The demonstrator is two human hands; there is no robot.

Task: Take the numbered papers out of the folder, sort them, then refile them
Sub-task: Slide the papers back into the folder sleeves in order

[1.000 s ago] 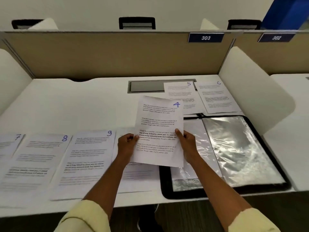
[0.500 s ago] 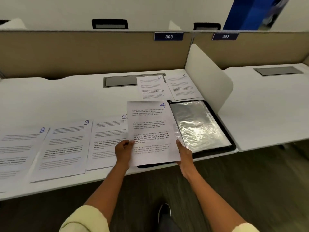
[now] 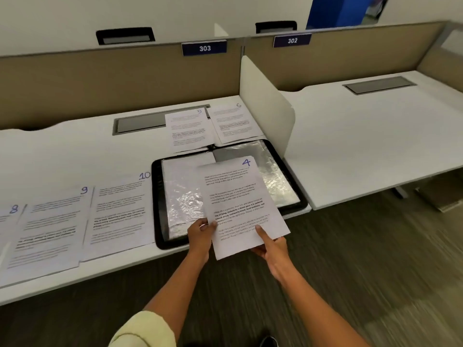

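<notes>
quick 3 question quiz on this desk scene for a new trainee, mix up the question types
1. True or false: the sheet held in both hands is marked 4.
2. Which numbered sheets lie on the desk just behind the open folder? A) 5 and 6 B) 8 and 9 C) 1 and 2
3. Fill in: the sheet lying right beside the folder's left edge is numbered ___.

Key
1. True. The left hand and right hand grip its lower edge.
2. A
3. 10
</notes>
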